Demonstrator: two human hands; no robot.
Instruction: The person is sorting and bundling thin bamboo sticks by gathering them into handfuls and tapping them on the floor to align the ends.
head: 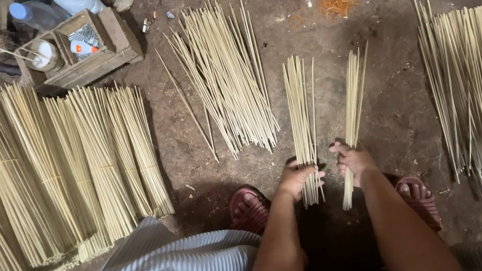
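Each hand grips its own bunch: left hand (296,177) around pale thin bamboo sticks (301,119), right hand (353,159) around a slimmer bunch (353,105). Loose, untied sticks could slip out and scatter.

Left bundle of sticks (302,126), thin, pale yellow, straight, pointing away over dirt floor, right bundle of sticks (353,121), thinner, same colour, leaning slightly rightward, fanned at far end, bundles near but apart
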